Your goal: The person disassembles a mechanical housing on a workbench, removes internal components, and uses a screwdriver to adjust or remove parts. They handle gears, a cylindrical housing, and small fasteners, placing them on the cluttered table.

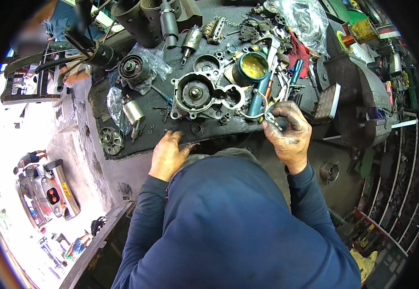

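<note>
My right hand (pixel 290 132) pinches a curved, fork-shaped metal lever (pixel 266 103) between thumb and fingers, above the near edge of the workbench. To its left lies a cast metal housing (pixel 214 94), with a large round opening and a smaller one beside it. A shaft with a gear end (pixel 196 91) stands upright in the large opening. My left hand (pixel 167 154) rests at the bench edge in front of the housing, fingers stretched out and holding nothing. A small dark toothed gear (pixel 197 128) lies just beyond its fingertips.
Behind the lever stands a tin of yellowish grease (pixel 239 72). Spanners and screwdrivers crowd the right, beside a red cloth (pixel 298 55). Motor parts, a silver cylinder (pixel 133 112) and a round end cover (pixel 111 140) lie at left. A dark machine (pixel 359 101) borders the right.
</note>
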A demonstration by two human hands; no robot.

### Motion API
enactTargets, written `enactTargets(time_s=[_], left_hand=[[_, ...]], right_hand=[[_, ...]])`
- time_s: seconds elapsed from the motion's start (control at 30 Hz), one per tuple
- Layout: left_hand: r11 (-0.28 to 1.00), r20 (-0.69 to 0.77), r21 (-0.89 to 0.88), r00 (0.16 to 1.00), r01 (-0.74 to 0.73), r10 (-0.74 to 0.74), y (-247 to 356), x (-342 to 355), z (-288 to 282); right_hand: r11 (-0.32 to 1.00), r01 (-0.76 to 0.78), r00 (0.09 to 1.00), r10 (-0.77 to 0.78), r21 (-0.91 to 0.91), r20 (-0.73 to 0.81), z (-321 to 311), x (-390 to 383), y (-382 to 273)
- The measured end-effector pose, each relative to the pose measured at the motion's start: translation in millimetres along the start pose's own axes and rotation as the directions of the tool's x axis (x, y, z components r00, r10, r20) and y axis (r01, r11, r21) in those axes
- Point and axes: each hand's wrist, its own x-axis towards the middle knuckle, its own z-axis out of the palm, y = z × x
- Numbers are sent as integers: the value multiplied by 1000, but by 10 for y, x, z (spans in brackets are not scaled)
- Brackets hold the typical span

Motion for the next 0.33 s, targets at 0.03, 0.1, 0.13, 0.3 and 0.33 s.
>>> enactTargets(time_s=[0.03, 0.1, 0.13, 0.3, 0.33], left_hand=[[1000, -19, 0, 1000, -12, 12, -6, 3, -15], [1000, -70, 1, 998, -5, 5, -14, -4, -59], [1000, -99, 7, 995, 4, -3, -8, -5, -93], [968, -370, -222, 928, -119, 30, 212, -57, -387], [969, -423, -194, 904, -154, 59, 274, -52, -471]], right_hand=[[999, 37, 999, -37, -15, 7, -3, 22, -10], [999, 48, 998, -47, -22, 48, -3, 43, -34], [999, 48, 997, -46, -26, 68, 6, 52, -46], [997, 80, 986, -79, 1, 147, 123, 95, -75], [996, 91, 977, -88, -8, 195, 140, 108, -80]])
